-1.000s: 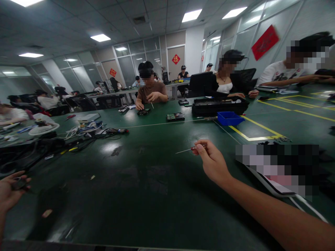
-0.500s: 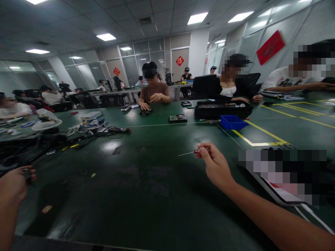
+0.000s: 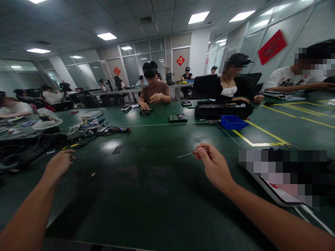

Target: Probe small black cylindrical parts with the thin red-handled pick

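My right hand point(image 3: 213, 164) hovers over the dark green table point(image 3: 146, 181), fingers pinched on a thin screwdriver point(image 3: 188, 153) whose metal shaft points left. My left hand point(image 3: 59, 164) reaches out over the table's left side, fingers curled round a small dark thing I cannot make out. It is close to the tangle of black cables point(image 3: 39, 148) at the left edge.
A blue bin point(image 3: 232, 122) and a black case point(image 3: 222, 108) stand at the far right, with a circuit board point(image 3: 178, 118) in the middle. Yellow tape lines point(image 3: 258, 143) mark the table. A white-edged device point(image 3: 277, 190) lies by my right arm. Several people sit around the tables.
My left hand has swung from the frame's lower left edge forward and to the right over the table. The right hand with the screwdriver has barely moved.
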Demonstrator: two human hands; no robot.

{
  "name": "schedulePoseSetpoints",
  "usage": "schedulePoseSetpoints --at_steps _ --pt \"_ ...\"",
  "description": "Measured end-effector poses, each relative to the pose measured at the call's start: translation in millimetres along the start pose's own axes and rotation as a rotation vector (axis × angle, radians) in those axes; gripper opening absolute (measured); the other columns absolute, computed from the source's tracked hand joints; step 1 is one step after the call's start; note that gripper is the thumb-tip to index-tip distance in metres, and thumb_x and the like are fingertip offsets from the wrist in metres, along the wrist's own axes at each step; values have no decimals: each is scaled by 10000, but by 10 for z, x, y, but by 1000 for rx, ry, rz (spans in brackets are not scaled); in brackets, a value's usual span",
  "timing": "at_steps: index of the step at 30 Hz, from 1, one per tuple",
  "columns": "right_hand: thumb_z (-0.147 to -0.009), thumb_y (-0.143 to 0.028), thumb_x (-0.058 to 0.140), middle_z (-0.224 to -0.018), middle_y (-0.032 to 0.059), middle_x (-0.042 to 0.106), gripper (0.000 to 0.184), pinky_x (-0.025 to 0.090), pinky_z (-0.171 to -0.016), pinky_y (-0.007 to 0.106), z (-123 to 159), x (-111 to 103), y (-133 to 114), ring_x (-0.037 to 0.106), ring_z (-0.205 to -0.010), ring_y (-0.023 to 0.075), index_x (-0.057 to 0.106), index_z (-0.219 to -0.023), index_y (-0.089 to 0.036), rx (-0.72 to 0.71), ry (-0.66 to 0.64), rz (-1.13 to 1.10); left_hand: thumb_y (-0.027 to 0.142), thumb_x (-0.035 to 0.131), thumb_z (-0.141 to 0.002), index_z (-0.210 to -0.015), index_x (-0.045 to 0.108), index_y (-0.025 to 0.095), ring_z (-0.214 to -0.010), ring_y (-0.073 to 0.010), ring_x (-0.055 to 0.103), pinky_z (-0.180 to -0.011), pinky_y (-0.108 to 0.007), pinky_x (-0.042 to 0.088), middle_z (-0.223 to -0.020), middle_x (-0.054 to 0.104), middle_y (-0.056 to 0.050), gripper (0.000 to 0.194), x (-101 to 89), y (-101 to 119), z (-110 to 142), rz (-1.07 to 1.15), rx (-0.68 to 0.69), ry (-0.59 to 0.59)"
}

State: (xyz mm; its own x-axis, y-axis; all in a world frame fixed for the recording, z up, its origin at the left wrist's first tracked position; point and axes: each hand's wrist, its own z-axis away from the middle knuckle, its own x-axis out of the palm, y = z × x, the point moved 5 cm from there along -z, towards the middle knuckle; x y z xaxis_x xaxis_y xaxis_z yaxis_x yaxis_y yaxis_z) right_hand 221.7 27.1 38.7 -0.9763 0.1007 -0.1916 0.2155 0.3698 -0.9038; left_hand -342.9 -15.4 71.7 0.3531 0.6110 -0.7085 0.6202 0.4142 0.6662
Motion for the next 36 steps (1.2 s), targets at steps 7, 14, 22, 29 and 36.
schedulePoseSetpoints --at_steps 7,14,22,29,36 --pt "-936 -497 548 -752 16 675 307 473 -647 309 6 42 -25 631 -700 183 671 -926 -216 5 -114 168 251 427 -815 -1105 629 199 -929 -208 575 -780 -281 431 -1088 628 -18 358 624 1141 708 22 245 -342" --pt "-934 -487 556 -731 6 671 298 445 -615 303 26 36 -42 617 -657 174 676 -898 -216 -37 -133 218 267 366 -834 -1108 621 210 -843 -212 573 -709 -308 402 -930 631 -44 379 1428 1904 1598 147 454 -697" --pt "-965 -450 511 -679 -5 613 285 439 -604 299 21 9 -64 587 -640 164 644 -899 -208 -51 -83 136 269 585 -806 -1315 470 249 -926 -240 602 -780 -337 442 -1120 619 -92 522 1897 2234 2293 71 598 -834" --pt "-951 -436 538 -801 30 690 251 512 -690 332 22 4 -51 651 -733 188 648 -987 -213 -36 -48 -10 203 634 -852 -1083 609 219 -1020 -231 584 -889 -372 468 -1105 623 -59 233 2018 2164 2337 210 805 -828" --pt "-952 -443 543 -875 47 724 266 546 -764 370 29 -2 -49 697 -810 210 651 -1043 -217 -44 -46 -7 204 649 -882 -1146 638 242 -1067 -208 587 -967 -371 452 -1131 642 -35 267 1903 2193 2351 309 907 -857"
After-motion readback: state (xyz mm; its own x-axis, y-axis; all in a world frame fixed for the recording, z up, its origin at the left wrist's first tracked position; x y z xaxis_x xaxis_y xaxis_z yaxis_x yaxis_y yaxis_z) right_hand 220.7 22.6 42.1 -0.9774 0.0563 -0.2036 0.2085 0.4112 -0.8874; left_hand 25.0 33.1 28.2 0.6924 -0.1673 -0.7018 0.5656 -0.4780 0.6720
